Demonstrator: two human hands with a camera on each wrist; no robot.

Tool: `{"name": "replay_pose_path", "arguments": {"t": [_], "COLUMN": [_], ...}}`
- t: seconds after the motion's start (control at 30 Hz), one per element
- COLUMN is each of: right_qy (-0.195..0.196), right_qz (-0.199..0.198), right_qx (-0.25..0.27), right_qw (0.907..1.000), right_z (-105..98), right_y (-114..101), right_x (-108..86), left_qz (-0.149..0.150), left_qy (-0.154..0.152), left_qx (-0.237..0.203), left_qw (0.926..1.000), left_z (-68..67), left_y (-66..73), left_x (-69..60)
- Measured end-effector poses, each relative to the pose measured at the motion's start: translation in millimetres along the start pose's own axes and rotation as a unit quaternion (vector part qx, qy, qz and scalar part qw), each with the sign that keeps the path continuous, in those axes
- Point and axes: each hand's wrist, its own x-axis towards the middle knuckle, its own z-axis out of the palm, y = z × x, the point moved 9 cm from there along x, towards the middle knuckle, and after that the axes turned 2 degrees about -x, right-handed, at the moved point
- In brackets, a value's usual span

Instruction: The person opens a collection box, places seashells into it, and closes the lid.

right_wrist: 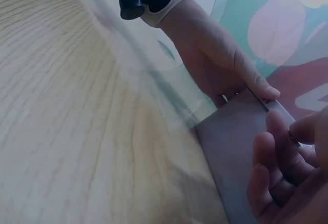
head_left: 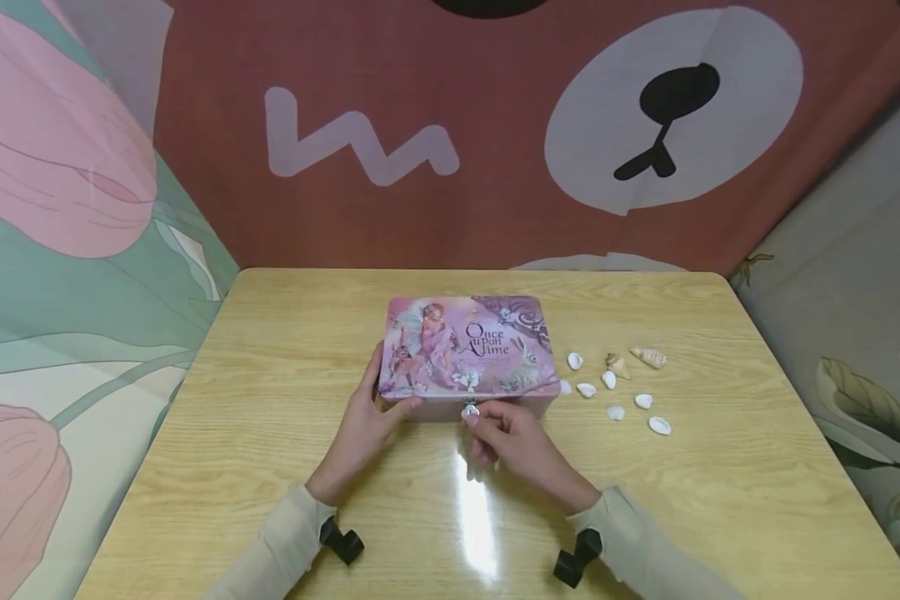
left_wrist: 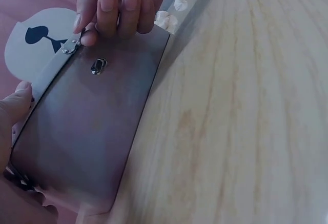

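A pink tin box (head_left: 468, 346), its lid printed with a fairy and "Once Upon A Time", lies on the table with its lid down. My left hand (head_left: 363, 425) holds its left front corner, the thumb on the front edge and the fingers along the left side. At the middle of the front edge, my right hand (head_left: 513, 437) pinches the metal latch (head_left: 470, 409) between thumb and index finger. Below those fingers in the left wrist view, a metal catch (left_wrist: 99, 66) shows uncovered on the box's plain front face. The box's inside is hidden.
Several small white shells (head_left: 586, 390) lie scattered to the right of the box. Among them are a brownish shell (head_left: 617, 364) and a long spiral shell (head_left: 649, 357). The wooden table (head_left: 285, 333) meets printed cloth at the back and sides.
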Motion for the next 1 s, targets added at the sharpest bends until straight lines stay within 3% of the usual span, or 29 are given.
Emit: {"name": "replay_pose_path", "arguments": {"t": [0.23, 0.7, 1.0], "right_qy": [0.014, 0.022, 0.038], "right_qz": [-0.027, -0.05, -0.055], "right_qx": [-0.01, -0.033, -0.01], "right_qw": [0.9995, 0.998, 0.9977], "right_z": [-7.8, -19.9, -27.8], "right_y": [-16.5, -42.0, -39.8], "right_x": [-2.2, 2.0, 3.7], "left_qz": [0.03, 0.077, 0.08], "left_qy": [0.01, 0.009, 0.04], "left_qx": [-0.003, -0.002, 0.031], "left_qw": [0.9995, 0.997, 0.9956], "left_z": [-3.4, -12.8, -17.5], "left_y": [11.6, 21.5, 27.7], "left_x": [1.6, 8.0, 12.8]}}
